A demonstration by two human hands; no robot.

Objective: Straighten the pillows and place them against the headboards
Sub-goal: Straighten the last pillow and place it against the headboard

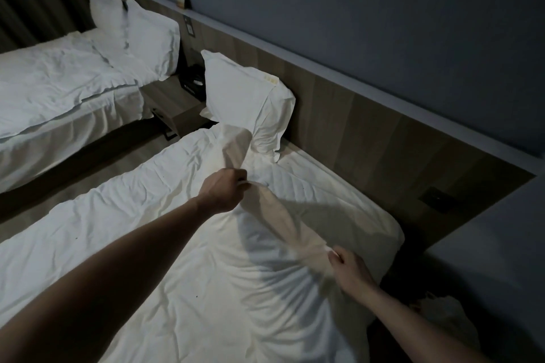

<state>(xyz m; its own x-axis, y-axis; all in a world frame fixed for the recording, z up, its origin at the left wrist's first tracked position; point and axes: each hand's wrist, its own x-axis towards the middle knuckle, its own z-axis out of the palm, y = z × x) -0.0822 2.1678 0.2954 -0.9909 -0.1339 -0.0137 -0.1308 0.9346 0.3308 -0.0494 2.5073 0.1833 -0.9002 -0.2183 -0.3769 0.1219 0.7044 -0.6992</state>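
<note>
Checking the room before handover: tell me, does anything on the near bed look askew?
Yes. The single pillow leans crooked against the headboard, and the duvet is rumpled, its top edge lifted by both hands.

Wooden nightstand [174,103] between beds, wall socket [438,199], plastic bag [442,314] on floor

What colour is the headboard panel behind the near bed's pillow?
Brown wood grain, in vertical panels; the headboard shows in the head view, behind the white pillow.
</note>
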